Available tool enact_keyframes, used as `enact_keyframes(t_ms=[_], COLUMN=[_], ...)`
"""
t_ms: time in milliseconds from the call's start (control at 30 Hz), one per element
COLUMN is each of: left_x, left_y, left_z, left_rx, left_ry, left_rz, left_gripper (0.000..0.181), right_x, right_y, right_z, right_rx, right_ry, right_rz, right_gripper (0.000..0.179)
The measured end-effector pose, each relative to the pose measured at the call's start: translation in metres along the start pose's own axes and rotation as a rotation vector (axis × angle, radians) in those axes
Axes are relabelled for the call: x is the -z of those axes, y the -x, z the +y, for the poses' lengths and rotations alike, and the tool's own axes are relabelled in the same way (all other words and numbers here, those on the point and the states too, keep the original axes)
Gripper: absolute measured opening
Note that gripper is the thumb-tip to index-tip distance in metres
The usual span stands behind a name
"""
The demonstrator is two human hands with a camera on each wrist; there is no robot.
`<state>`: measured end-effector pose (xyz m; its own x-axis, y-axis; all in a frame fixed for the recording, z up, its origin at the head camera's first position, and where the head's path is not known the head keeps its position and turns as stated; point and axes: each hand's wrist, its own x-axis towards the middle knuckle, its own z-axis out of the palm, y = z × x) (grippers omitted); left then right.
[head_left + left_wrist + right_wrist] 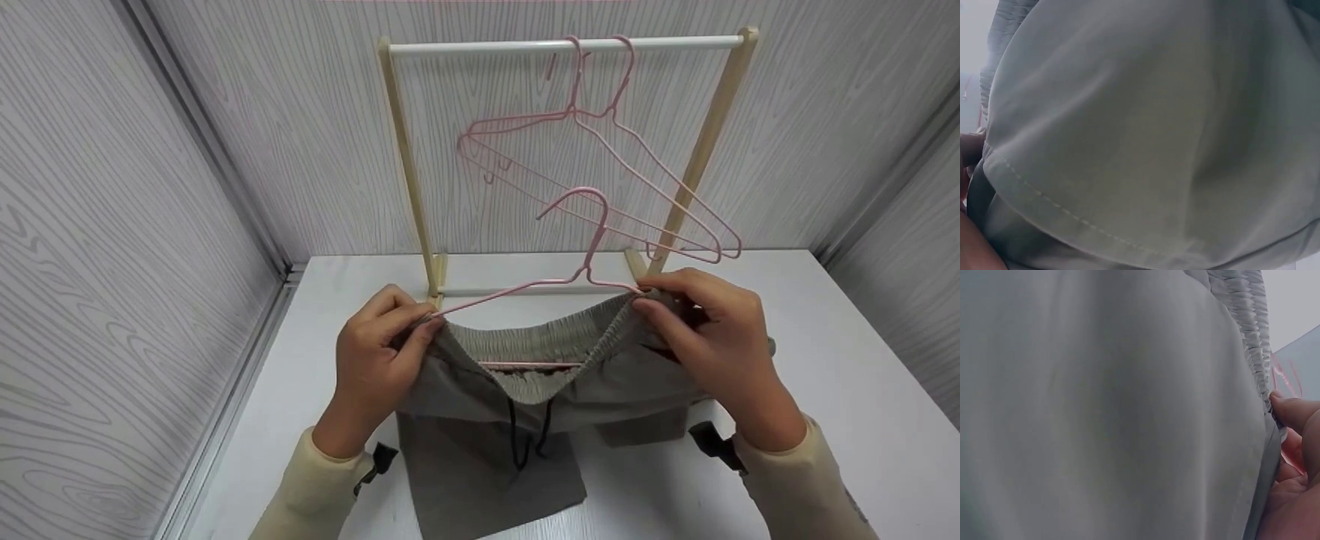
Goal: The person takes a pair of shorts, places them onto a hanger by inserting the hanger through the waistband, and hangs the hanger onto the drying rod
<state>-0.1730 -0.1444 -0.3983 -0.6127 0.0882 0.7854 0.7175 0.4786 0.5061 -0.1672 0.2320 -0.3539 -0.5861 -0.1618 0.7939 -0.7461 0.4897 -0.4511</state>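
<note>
Grey shorts point(480, 465) with a gathered elastic waistband and a dark drawstring are held up by both hands above the white table. A pink hanger point(525, 285) sits inside the waist opening, its hook upright and its lower bar showing within. At the left end of the waistband, my left hand point(379, 360) pinches the fabric by the hanger's arm. My right hand point(712, 337) pinches the opposite end, thumb toward me. Grey cloth point(1129, 124) fills most of the left wrist view. In the right wrist view, thumb and fingers grip the gathered waistband point(1249, 332).
Behind the shorts stands a rack with wooden legs point(409, 165) and a white rail point(480, 49). Two pink hangers point(574, 112) hang from the rail. Pale wood-grain panels point(225, 90) enclose the white table point(300, 337) at the back and sides.
</note>
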Motion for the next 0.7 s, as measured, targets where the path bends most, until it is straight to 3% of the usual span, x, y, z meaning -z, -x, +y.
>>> enact_keyframes(t_ms=[300, 700], left_x=[0.005, 0.014], left_y=[-0.001, 0.0], left_z=[-0.003, -0.004], left_rx=[0.046, 0.107], left_ry=[0.065, 0.14], left_rz=[0.024, 0.047], left_gripper=[0.005, 0.006], right_x=[0.008, 0.021], right_y=[0.002, 0.011], right_z=[0.009, 0.019], right_rx=[0.043, 0.078], right_ry=[0.022, 0.041], right_rz=[-0.009, 0.022], right_gripper=[0.036, 0.021])
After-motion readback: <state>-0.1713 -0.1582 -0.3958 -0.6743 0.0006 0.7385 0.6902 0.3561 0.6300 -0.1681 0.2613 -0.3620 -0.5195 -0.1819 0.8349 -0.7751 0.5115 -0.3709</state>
